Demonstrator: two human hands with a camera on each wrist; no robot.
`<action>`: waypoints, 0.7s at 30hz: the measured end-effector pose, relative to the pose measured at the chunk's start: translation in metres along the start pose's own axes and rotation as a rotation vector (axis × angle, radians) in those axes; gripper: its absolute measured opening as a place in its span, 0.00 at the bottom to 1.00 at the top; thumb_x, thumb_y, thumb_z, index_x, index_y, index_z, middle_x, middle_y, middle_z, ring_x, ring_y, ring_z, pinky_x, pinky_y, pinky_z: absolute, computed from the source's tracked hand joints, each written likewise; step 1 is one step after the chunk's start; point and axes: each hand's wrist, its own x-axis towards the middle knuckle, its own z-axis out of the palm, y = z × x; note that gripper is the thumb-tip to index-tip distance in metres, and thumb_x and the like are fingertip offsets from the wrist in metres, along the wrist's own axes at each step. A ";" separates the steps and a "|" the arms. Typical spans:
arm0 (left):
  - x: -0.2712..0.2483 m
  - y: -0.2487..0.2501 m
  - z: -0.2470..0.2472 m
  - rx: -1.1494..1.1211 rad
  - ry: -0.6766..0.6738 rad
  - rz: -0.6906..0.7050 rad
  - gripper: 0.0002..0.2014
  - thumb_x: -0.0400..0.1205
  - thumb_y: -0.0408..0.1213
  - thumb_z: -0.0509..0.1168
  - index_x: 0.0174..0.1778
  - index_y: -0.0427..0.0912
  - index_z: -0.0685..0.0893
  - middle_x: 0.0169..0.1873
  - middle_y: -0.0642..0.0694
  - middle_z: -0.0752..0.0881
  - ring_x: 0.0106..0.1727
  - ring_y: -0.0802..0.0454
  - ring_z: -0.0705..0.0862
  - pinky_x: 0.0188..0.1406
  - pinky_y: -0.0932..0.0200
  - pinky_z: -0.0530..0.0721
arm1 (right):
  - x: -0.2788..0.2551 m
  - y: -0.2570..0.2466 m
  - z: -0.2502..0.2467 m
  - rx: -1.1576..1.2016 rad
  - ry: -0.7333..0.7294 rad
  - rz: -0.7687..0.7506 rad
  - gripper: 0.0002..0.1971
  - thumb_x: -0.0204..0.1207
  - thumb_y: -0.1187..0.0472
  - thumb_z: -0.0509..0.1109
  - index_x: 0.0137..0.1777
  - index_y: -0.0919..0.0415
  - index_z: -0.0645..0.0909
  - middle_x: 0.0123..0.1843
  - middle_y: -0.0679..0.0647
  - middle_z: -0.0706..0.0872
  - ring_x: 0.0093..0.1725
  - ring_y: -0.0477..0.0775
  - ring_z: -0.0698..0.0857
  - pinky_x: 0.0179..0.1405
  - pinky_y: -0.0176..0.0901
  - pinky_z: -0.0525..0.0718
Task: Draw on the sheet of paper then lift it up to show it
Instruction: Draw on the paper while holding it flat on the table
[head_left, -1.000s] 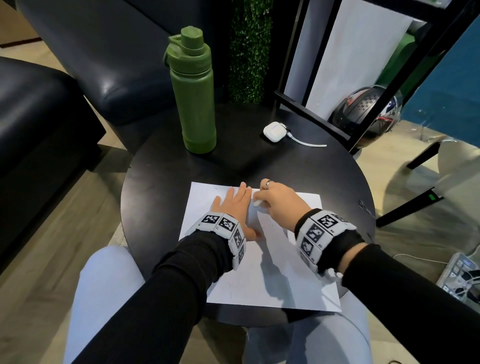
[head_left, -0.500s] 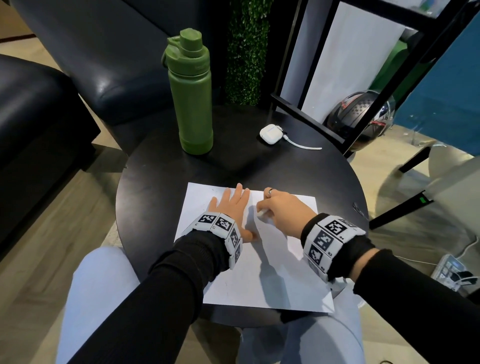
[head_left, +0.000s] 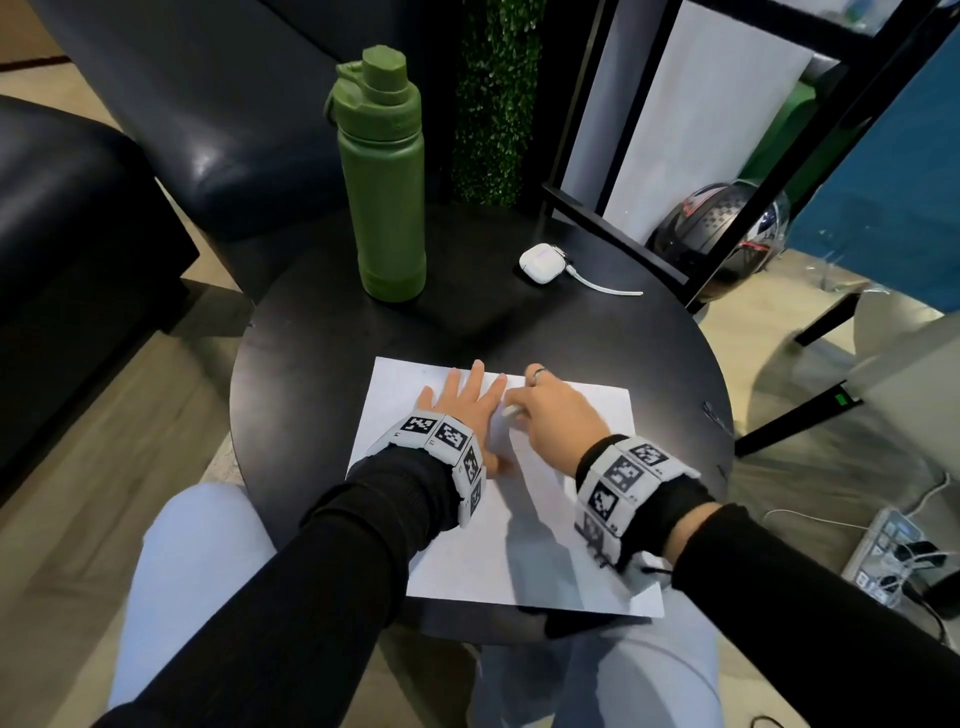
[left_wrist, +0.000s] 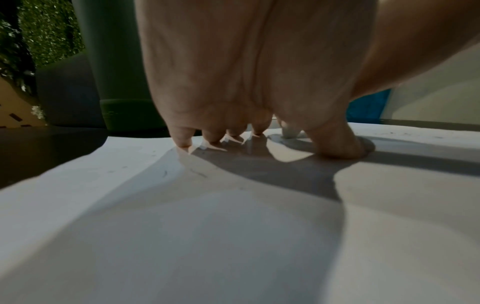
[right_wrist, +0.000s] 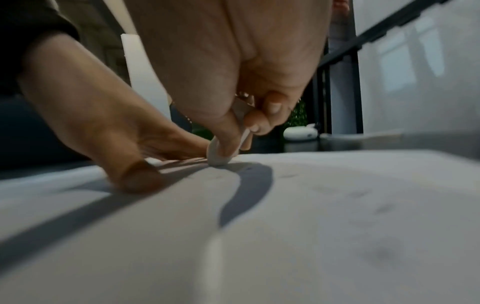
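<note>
Right hand (head_left: 553, 415) had slid back toward sitter since a second earlier, fingers curled round small white rounded eraser-like piece (right_wrist: 217, 153), its tip on paper. Left hand (head_left: 462, 410) stayed flat, fingers straight, pinning white rectangular paper sheet (head_left: 524, 540). Sheet lay on round black matte table (head_left: 322, 364), long axis running away from sitter. Smooth green metal bottle (head_left: 382, 176) stood upright beyond.
</note>
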 end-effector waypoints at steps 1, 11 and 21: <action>-0.001 0.000 0.000 0.005 -0.007 0.004 0.50 0.75 0.55 0.68 0.83 0.52 0.40 0.83 0.46 0.38 0.84 0.42 0.41 0.80 0.39 0.48 | 0.000 0.007 -0.003 -0.021 0.002 0.032 0.08 0.79 0.71 0.60 0.52 0.64 0.80 0.49 0.52 0.62 0.41 0.58 0.74 0.40 0.42 0.69; 0.002 -0.001 0.001 0.025 -0.006 0.000 0.49 0.76 0.54 0.68 0.83 0.52 0.39 0.83 0.46 0.37 0.84 0.42 0.41 0.80 0.39 0.48 | -0.001 -0.002 0.002 0.122 0.068 0.224 0.12 0.77 0.66 0.58 0.51 0.68 0.83 0.56 0.62 0.79 0.50 0.62 0.80 0.47 0.45 0.77; 0.004 -0.001 0.005 0.040 0.013 -0.012 0.47 0.79 0.49 0.67 0.83 0.52 0.39 0.83 0.46 0.38 0.84 0.43 0.42 0.79 0.39 0.49 | -0.001 -0.012 0.006 0.238 0.066 0.265 0.08 0.74 0.63 0.61 0.37 0.59 0.80 0.40 0.60 0.84 0.40 0.58 0.77 0.40 0.42 0.70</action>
